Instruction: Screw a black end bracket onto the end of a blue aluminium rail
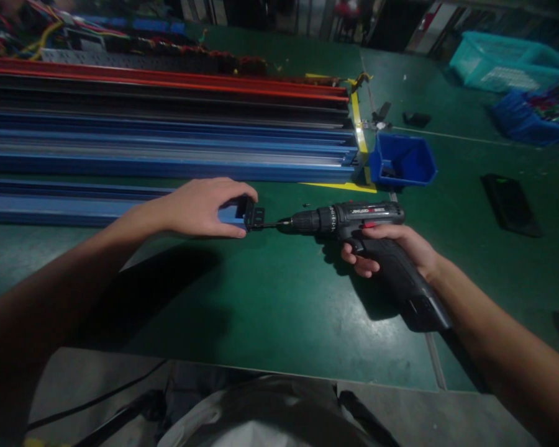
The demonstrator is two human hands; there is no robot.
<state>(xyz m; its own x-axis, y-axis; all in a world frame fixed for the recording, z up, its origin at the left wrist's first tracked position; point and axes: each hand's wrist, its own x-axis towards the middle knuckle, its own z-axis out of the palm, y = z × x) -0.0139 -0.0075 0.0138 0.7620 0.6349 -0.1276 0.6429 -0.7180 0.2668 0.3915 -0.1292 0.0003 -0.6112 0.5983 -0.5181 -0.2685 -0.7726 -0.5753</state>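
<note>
Green worktop [270, 323]: fills most of the frame, bearing everything below.
Row of metal rails [168, 166]: upper left to centre, blue, black and red, laid parallel, ends near yellow tape [359, 133] that perhaps marks their place.
Single blue rail [65, 211]: left of centre, apart from the row.
Teal basket [479, 68]: upper right; pale marks on its side, unreadable.
Cordless drill [372, 214]: right of centre, aimed left, seemingly to line its bit [271, 224] up with the rail; housing lettering and collar markings too blurred to read.
Blue bin [400, 149]: beyond the row's end, holding small dark pieces, probably kept within reach.
Left hand [200, 205]: clamped across the rail's right end, thumb nearside, apparently steadying it.
Right hand [400, 245]: wrapped around the drill's grip, well apart from the left.
Black end bracket [257, 217]: at the rail's right end, centre frame; whether the bit touches it, I cannot tell.
Small dark piece [306, 205]: loose, just above the chuck.
</note>
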